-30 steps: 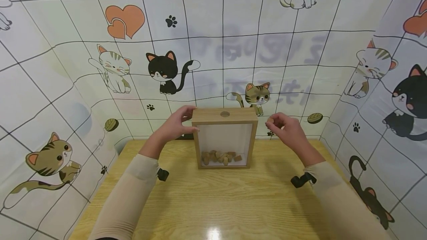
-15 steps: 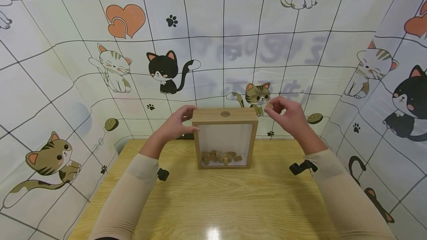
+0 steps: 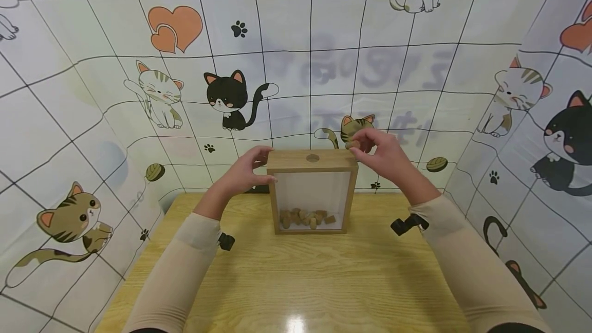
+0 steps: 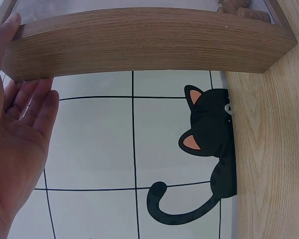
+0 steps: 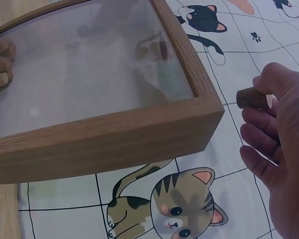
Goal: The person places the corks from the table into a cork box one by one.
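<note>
A wooden shadow box (image 3: 296,169) with a clear front stands upright on the table, with a round hole (image 3: 313,158) in its top. Several corks (image 3: 302,218) lie along its bottom inside. My left hand (image 3: 241,174) grips the box's upper left corner, thumb on the front edge and fingers at the back. Between thumb and fingertips my right hand (image 3: 384,152) pinches one cork (image 5: 251,98), just above the box's top right corner. In the left wrist view, the left fingers (image 4: 42,107) reach behind the box's side.
The wood-grain table (image 3: 296,276) stretches in front of the box. Close behind it rises a white wall covering (image 3: 287,76) printed with cats and grid lines. A dark strap mount sits on each wrist.
My right hand has risen from beside the box and moved left with the cork, to the top right corner. The left hand and the box have stayed put.
</note>
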`<state>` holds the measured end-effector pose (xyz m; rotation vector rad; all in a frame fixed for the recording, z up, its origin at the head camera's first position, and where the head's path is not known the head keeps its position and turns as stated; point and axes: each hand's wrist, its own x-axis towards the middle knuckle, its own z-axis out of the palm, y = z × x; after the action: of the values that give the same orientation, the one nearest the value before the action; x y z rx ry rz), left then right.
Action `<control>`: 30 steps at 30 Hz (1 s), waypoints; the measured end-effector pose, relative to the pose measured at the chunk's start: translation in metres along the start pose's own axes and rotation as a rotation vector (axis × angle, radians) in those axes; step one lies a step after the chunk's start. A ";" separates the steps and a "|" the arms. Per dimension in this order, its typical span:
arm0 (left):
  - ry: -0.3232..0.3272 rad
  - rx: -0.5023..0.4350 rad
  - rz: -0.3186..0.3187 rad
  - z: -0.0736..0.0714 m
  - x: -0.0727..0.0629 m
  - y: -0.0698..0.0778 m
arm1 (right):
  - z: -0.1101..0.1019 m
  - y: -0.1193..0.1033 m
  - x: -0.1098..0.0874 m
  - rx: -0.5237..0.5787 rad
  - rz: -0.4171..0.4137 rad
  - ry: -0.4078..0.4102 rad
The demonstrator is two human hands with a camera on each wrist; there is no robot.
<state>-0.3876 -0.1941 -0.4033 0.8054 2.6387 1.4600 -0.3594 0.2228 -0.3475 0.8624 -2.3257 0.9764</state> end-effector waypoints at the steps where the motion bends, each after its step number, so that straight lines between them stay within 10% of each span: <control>1: -0.001 -0.001 0.002 0.000 0.000 0.000 | 0.001 -0.001 0.002 0.005 0.006 -0.017; 30: 0.004 -0.003 -0.004 0.000 -0.001 0.002 | 0.033 -0.022 0.040 0.131 -0.059 -0.273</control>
<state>-0.3855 -0.1936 -0.4016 0.7982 2.6382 1.4659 -0.3772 0.1708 -0.3337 1.1753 -2.4648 1.0512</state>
